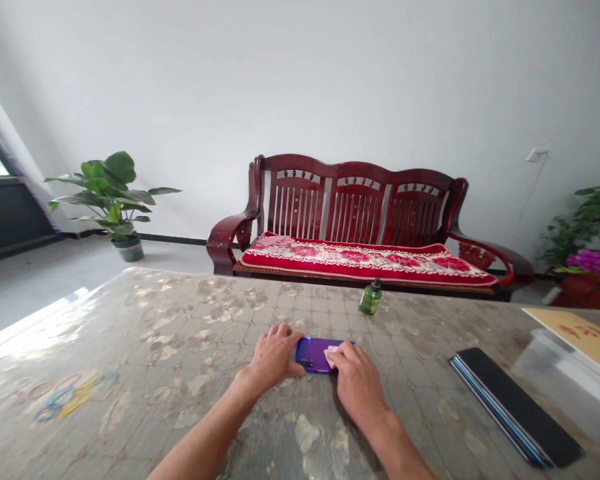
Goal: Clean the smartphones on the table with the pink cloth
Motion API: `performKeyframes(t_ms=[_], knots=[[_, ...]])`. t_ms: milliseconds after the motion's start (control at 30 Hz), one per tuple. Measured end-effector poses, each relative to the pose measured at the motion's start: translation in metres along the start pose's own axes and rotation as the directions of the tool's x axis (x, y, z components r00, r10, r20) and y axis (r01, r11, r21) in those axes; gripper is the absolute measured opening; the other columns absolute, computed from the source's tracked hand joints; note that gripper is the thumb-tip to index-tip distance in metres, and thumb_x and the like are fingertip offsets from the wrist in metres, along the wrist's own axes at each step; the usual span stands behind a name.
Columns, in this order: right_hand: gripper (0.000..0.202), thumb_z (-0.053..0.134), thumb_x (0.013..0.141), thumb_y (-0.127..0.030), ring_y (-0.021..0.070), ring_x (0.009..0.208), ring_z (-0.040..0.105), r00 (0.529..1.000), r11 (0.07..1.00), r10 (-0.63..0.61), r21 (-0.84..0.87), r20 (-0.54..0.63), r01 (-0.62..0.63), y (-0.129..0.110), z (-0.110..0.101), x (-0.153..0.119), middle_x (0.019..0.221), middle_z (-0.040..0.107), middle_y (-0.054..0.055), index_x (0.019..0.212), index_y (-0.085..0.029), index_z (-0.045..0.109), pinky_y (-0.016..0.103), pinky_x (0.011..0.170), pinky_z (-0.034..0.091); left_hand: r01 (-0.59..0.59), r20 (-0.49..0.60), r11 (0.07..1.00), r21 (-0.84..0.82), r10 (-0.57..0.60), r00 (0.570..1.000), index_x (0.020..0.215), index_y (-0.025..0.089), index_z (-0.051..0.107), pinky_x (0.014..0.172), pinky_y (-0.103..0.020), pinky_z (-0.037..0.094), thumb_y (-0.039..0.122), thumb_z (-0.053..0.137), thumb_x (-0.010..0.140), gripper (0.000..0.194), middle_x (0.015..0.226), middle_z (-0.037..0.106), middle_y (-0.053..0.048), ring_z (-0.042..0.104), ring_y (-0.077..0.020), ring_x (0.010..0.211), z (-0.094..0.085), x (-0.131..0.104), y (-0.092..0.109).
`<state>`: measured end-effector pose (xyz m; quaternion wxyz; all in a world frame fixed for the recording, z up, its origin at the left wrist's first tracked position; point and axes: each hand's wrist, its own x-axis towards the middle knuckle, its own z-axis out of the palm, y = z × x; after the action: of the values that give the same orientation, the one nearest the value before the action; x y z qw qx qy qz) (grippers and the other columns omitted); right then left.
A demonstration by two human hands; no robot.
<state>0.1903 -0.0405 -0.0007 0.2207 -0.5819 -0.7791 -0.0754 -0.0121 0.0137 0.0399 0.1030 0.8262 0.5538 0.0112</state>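
Note:
A purple smartphone [318, 348] lies flat on the table, its back with the camera strip facing up. My left hand [277, 353] grips its left end, the fingers at the far corner and the thumb at the near one. Bunched in the closed fingers of my right hand [357, 380] is a small pale pink cloth [331, 356], pressed against the right part of the phone's back. Beyond the phone stands a small green bottle [370, 300] with a black top, apart from both hands.
On the patterned tablecloth [180, 373], several coloured rubber bands [70, 397] lie at left. A stack of dark phones or cases [517, 407] sits at right, beside a clear plastic box [555, 360] and a tan envelope [575, 333]. Behind the table is a wooden bench [355, 200].

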Motion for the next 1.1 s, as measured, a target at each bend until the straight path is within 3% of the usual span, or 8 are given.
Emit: performKeyframes(t_ms=[133, 200, 367, 467, 700, 900, 1100], knots=[[0.034, 0.049, 0.087, -0.003, 0.0196, 0.086, 0.058, 0.989, 0.989, 0.142, -0.034, -0.036, -0.143, 0.024, -0.006, 0.000, 0.091, 0.065, 0.005, 0.097, -0.026, 0.072, 0.028, 0.076, 0.041, -0.002, 0.005, 1.000, 0.005, 0.002, 1.000, 0.127, 0.032, 0.058, 0.094, -0.042, 0.045, 0.048, 0.081, 0.066, 0.067, 0.126, 0.057, -0.008, 0.053, -0.0311, 0.116, 0.000, 0.001, -0.001], [0.032, 0.050, 0.088, -0.004, 0.0202, 0.086, 0.058, 0.986, 0.986, 0.160, -0.042, -0.044, -0.162, 0.024, -0.006, -0.001, 0.092, 0.065, 0.006, 0.098, -0.025, 0.072, 0.029, 0.076, 0.041, -0.001, 0.005, 1.000, 0.007, 0.001, 1.000, 0.127, 0.032, 0.058, 0.094, -0.042, 0.045, 0.048, 0.081, 0.066, 0.067, 0.126, 0.057, -0.009, 0.053, -0.0312, 0.116, 0.001, 0.002, -0.001], [0.025, 0.051, 0.091, -0.009, 0.0188, 0.088, 0.056, 1.000, 0.999, 0.017, 0.049, 0.019, -0.018, -0.010, -0.004, -0.006, 0.092, 0.064, 0.004, 0.096, -0.025, 0.070, 0.028, 0.078, 0.041, -0.003, -0.007, 1.000, 0.006, 0.003, 1.000, 0.127, 0.031, 0.058, 0.094, -0.042, 0.045, 0.048, 0.080, 0.066, 0.067, 0.125, 0.057, -0.008, 0.053, -0.0312, 0.115, 0.004, 0.003, -0.002], [0.022, 0.052, 0.092, -0.012, 0.0182, 0.090, 0.055, 0.998, 0.996, -0.030, 0.082, 0.057, 0.025, -0.017, -0.004, -0.005, 0.093, 0.064, 0.002, 0.093, -0.026, 0.070, 0.027, 0.078, 0.041, -0.007, -0.013, 1.000, 0.007, 0.007, 1.000, 0.125, 0.032, 0.059, 0.094, -0.041, 0.045, 0.048, 0.079, 0.066, 0.064, 0.124, 0.057, -0.008, 0.053, -0.0308, 0.115, 0.006, 0.003, -0.003], [0.032, 0.048, 0.089, -0.006, 0.0181, 0.092, 0.058, 0.970, 0.971, 0.237, -0.025, 0.053, -0.236, 0.028, -0.010, -0.001, 0.096, 0.066, 0.005, 0.099, -0.024, 0.072, 0.026, 0.081, 0.041, -0.007, 0.003, 1.000, 0.010, 0.007, 1.000, 0.125, 0.031, 0.059, 0.093, -0.041, 0.046, 0.047, 0.081, 0.065, 0.066, 0.124, 0.056, -0.009, 0.053, -0.0306, 0.115, 0.005, 0.005, -0.004], [0.034, 0.046, 0.089, -0.007, 0.0192, 0.095, 0.057, 0.975, 0.974, 0.222, -0.045, 0.029, -0.220, 0.025, -0.004, -0.004, 0.101, 0.065, 0.006, 0.105, -0.024, 0.070, 0.026, 0.083, 0.043, -0.014, 0.053, 0.999, 0.034, 0.012, 0.999, 0.118, 0.027, 0.059, 0.091, -0.037, 0.047, 0.045, 0.087, 0.056, 0.070, 0.120, 0.055, -0.010, 0.053, -0.0300, 0.113, 0.002, 0.017, -0.003], [0.038, 0.046, 0.085, -0.001, 0.0212, 0.093, 0.058, 0.981, 0.986, 0.166, 0.035, -0.105, -0.163, 0.028, 0.007, -0.007, 0.098, 0.064, 0.007, 0.104, -0.025, 0.069, 0.028, 0.082, 0.047, -0.058, 0.109, 0.997, 0.059, 0.052, 0.993, 0.109, 0.021, 0.058, 0.091, -0.037, 0.045, 0.038, 0.092, 0.050, 0.071, 0.116, 0.057, -0.012, 0.053, -0.0311, 0.111, -0.006, 0.029, 0.003]])
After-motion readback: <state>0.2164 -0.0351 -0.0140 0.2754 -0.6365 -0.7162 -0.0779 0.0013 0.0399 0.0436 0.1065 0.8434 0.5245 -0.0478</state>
